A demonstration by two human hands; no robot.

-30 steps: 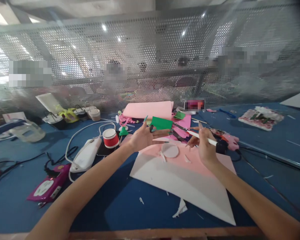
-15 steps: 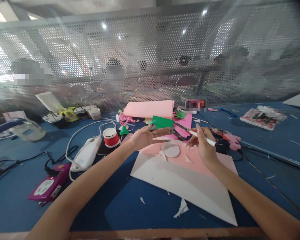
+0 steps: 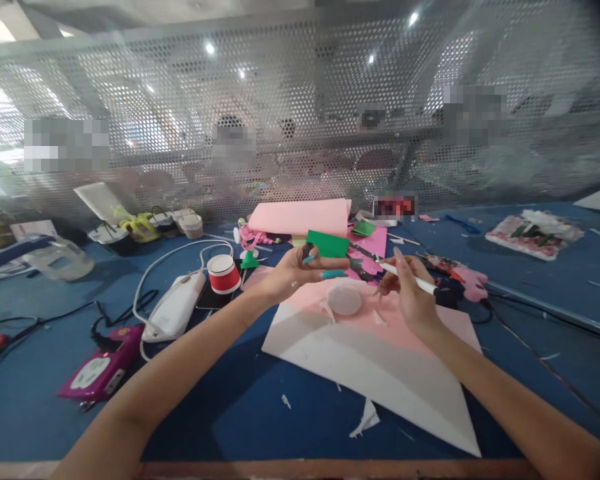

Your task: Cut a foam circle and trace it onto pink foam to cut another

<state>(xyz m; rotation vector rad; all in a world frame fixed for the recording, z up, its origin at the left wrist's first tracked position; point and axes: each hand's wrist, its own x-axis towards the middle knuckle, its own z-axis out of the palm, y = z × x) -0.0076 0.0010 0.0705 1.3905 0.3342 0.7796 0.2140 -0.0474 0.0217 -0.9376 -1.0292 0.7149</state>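
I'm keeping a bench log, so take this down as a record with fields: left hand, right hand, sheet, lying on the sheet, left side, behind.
Left hand: fingers extended, near the green paper; whether it holds anything is unclear
Right hand: holding a white pen-like tool
Sheet: pink toward the far side, white nearer
Lying on the sheet: white disc, small white scraps
Left side: red-and-white cup-shaped item, purple device
Behind: pink paper, perforated screen
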